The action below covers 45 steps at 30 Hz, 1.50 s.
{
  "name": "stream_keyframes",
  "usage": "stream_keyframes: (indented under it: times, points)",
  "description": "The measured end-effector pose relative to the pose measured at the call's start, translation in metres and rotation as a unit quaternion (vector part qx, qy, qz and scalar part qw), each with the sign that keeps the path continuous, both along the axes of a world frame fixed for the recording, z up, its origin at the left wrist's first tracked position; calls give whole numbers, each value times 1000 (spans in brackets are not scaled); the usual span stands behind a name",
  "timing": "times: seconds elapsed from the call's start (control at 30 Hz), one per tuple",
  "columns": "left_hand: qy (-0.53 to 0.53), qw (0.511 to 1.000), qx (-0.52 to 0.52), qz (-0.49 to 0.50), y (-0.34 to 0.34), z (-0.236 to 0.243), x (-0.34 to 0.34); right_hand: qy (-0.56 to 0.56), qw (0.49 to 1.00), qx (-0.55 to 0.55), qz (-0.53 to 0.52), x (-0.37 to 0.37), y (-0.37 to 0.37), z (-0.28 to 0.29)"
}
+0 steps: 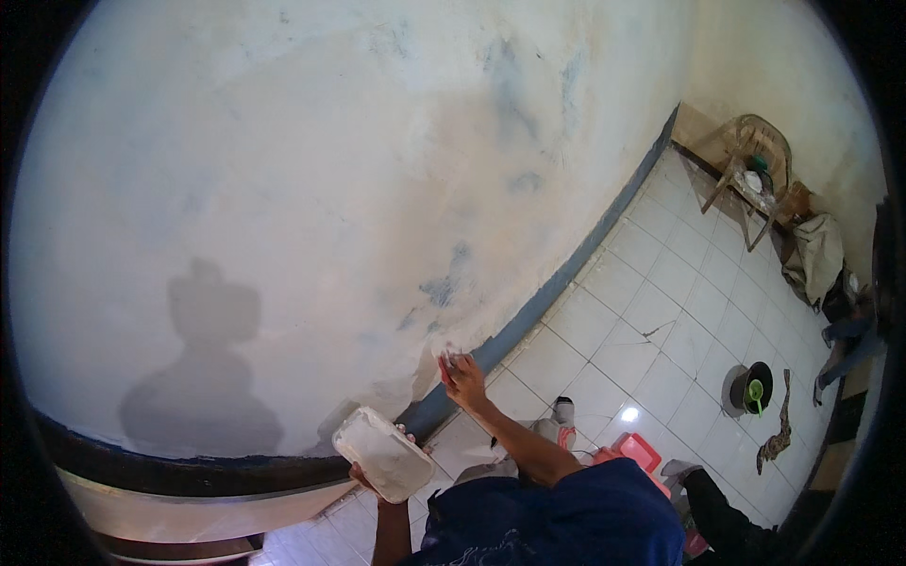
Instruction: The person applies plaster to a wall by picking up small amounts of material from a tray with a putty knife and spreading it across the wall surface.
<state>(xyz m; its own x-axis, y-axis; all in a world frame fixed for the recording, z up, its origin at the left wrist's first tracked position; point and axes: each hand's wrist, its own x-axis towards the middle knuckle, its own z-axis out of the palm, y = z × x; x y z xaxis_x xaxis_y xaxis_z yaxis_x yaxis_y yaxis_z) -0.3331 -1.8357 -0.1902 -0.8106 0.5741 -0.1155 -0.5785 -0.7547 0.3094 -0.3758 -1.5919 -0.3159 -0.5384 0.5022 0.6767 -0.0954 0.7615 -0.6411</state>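
My left hand [366, 478] holds up a shallow white rectangular tub [385, 455] by its sides, tilted close to the wall. Pale putty-like paste coats its inside. My right hand [465, 382] is closed round a small red scraper [444, 368], reaching low on the wall just above the blue-grey skirting. White paste smears its end, which is at the wall; its exact shape is partly hidden by my fingers. The whitish wall [311, 189] has patchy filler, with dark blue-grey spots showing above my right hand.
A wooden ledge [208, 505] runs along the wall at lower left. White floor tiles [604, 396] spread to the right, with a black bucket [758, 387], a twisted cloth [776, 443] and red plastic items [639, 451]. A chair [760, 156] holds bags in the far corner. Another person's legs [847, 349] show at right.
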Motion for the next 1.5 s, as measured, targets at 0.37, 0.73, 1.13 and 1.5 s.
stream_keyframes:
  times: [0.37, 0.73, 1.13, 1.5]
  points:
    - [32, 998, -55, -24, 2, -2, -3, 15, 993, -57, -104, -21, 93, 30]
    - [56, 997, -53, -20, 3, 0, -8, 68, 982, -143, -102, 0, 20, -16]
    - [34, 999, -23, -11, 0, 0, -5, 19, 997, 27, 77, 19, -8, 30]
    - [59, 997, -36, -40, 9, 7, -8, 71, 978, -13, -197, -26, 121, 43]
